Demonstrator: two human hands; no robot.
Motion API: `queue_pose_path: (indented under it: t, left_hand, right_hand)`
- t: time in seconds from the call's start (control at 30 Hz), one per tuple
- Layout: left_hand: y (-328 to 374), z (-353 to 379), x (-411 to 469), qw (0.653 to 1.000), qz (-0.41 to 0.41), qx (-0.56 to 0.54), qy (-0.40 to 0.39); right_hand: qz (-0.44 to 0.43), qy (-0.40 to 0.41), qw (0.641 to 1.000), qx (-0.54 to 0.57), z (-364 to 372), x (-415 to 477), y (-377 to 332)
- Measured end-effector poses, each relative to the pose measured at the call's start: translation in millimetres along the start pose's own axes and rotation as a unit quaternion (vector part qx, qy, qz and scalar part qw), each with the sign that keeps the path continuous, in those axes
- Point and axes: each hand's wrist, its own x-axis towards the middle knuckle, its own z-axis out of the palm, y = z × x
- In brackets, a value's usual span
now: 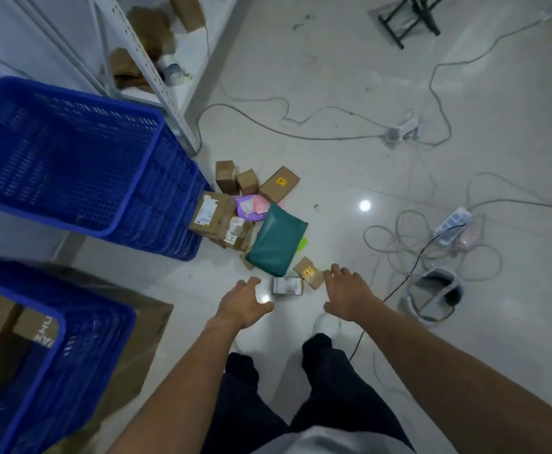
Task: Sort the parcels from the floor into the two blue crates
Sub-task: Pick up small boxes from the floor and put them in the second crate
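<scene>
A heap of parcels lies on the white floor beside the far blue crate (71,158). It holds a green mailer bag (276,239), several brown boxes such as one with a yellow sticker (279,184), a labelled box (212,216), and purple and pink mailers (251,208). Nearest me are a small white box (287,285) and a small brown box (310,271). My left hand (245,301) reaches out above the floor, fingers relaxed and holding nothing, left of the white box. My right hand (346,294) is spread, fingertips at the small brown box. The near blue crate (71,352) holds cardboard boxes.
A grey metal shelf rack (156,70) stands behind the far crate. Cables (431,244) loop over the floor at right, with a power strip (453,221) and a round grey bin (435,291). A black stool (408,14) is at the top. My legs stand below.
</scene>
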Motion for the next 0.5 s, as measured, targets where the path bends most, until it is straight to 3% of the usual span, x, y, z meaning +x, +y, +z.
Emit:
queue_pose_path:
  t: [0.27,0.5]
  left_hand:
    - [3.4,69.6,111.3,0.993,0.027,0.113,-0.024]
    - [-35.3,146.6,239.7,0.988,0.058,0.146,-0.002]
  right_hand:
    - [-0.025,-0.046,0.999,-0.005,88.8,84.4,14.6]
    - [-0.013,0.002,0.998,0.066,197.4,199.2,-10.9]
